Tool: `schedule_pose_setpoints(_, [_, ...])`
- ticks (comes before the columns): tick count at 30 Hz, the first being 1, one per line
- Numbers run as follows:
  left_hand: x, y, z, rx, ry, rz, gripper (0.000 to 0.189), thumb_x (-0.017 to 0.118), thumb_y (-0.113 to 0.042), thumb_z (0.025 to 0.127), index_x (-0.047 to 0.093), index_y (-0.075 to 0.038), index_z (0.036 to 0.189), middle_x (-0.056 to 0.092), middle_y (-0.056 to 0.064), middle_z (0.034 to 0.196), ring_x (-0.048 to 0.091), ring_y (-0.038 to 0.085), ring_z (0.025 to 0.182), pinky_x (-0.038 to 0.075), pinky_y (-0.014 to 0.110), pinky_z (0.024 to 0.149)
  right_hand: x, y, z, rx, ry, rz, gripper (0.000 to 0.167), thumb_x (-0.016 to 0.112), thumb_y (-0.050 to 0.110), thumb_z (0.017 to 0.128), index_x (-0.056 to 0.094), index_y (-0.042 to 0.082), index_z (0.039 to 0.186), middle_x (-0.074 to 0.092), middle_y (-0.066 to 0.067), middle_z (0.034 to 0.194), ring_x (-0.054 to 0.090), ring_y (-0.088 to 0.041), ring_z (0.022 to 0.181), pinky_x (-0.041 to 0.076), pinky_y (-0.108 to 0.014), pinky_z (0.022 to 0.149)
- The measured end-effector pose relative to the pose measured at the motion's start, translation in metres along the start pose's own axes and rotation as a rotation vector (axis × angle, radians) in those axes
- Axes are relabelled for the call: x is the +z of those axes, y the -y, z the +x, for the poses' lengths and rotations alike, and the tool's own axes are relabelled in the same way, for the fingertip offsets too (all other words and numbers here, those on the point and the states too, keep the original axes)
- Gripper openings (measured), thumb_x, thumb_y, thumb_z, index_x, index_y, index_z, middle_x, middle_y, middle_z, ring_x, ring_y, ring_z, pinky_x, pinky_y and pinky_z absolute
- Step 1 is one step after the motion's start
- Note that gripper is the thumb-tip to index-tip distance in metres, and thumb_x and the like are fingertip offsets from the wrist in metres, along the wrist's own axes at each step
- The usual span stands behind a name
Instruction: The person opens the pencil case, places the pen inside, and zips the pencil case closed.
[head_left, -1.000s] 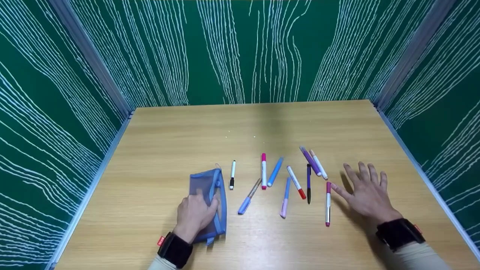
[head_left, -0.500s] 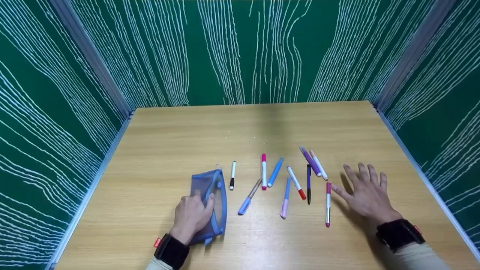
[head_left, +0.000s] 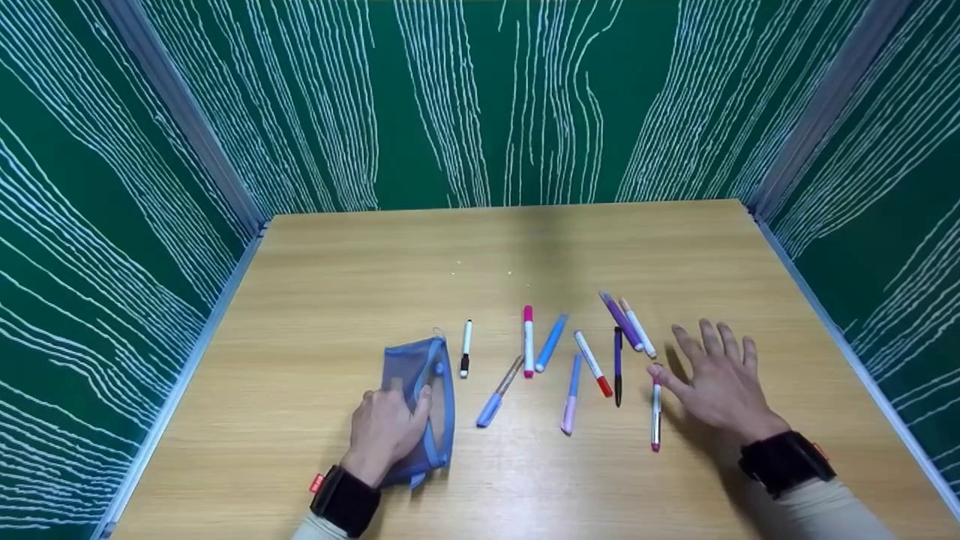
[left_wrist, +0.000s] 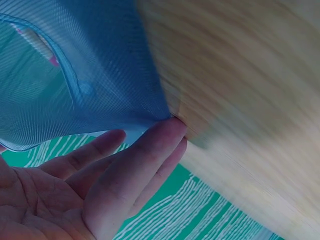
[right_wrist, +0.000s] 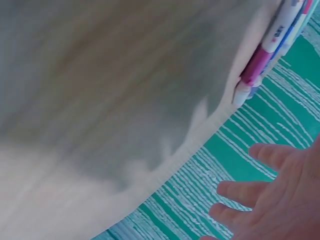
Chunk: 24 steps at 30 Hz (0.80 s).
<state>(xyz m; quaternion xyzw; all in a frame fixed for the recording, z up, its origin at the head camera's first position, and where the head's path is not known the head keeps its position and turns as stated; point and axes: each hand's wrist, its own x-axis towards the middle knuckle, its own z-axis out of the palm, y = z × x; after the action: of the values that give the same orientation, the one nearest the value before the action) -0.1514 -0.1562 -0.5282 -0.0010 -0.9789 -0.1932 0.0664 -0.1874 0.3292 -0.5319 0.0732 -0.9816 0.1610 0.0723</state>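
Note:
My left hand (head_left: 384, 433) grips a blue mesh pencil case (head_left: 405, 364) lying at the left of the pens, its thumb by the zipped opening. In the left wrist view the fingers (left_wrist: 145, 155) lie along the lower edge of the mesh. Fingers spread, my right hand (head_left: 724, 386) hovers at the right, holding nothing. Its thumb overlaps the cap end of a white marker with magenta ends (head_left: 656, 420). The right wrist view shows the fingers (right_wrist: 245, 192) apart from a marker with a magenta band (right_wrist: 258, 65).
Between the hands lie a black-capped marker (head_left: 466, 349), a pink-capped marker (head_left: 528, 341), a blue marker (head_left: 552, 343), a red-capped marker (head_left: 592, 364), a purple marker (head_left: 620, 321) and several other pens. Green walls with white lines (head_left: 525, 105) enclose the wooden table (head_left: 360, 262).
My right hand has shifted slightly left, its thumb now over the magenta-ended marker's top. The left hand has slid a little left on the pencil case, which moved slightly. The other pens stay put.

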Motion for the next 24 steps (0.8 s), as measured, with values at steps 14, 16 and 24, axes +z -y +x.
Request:
schedule_pose_setpoints(14, [-0.002, -0.002, 0.001, -0.021, 0.041, 0.001, 0.062, 0.048, -0.054, 0.102, 0.065, 0.005, 0.116, 0.068, 0.018, 0.09, 0.066, 0.034, 0.084, 0.054, 0.045, 0.065, 0.003, 0.042, 0.021, -0.104, -0.051, 0.031, 0.083, 0.056, 0.065, 0.096, 0.048, 0.001, 0.15, 0.034, -0.039, 0.152, 0.025, -0.058, 0.141, 0.007, -0.077, 0.11])
schedule_pose_setpoints(16, [-0.002, -0.002, 0.001, -0.022, 0.042, 0.002, 0.06, 0.048, -0.053, 0.102, 0.065, 0.004, 0.112, 0.068, 0.018, 0.089, 0.065, 0.034, 0.083, 0.054, 0.045, 0.065, 0.005, 0.048, 0.025, -0.123, -0.06, 0.037, 0.082, 0.056, 0.065, 0.096, 0.047, 0.005, 0.152, 0.035, -0.038, 0.152, 0.026, -0.058, 0.14, 0.008, -0.076, 0.11])
schedule_pose_setpoints(24, [0.0, -0.003, 0.001, -0.028, 0.033, 0.003, 0.059, 0.048, -0.053, 0.102, 0.065, 0.003, 0.112, 0.067, 0.018, 0.089, 0.064, 0.034, 0.083, 0.054, 0.046, 0.065, 0.011, 0.074, 0.039, -0.186, -0.095, 0.039, 0.084, 0.059, 0.065, 0.094, 0.04, 0.013, 0.158, 0.041, -0.034, 0.15, 0.031, -0.054, 0.139, 0.013, -0.073, 0.11])
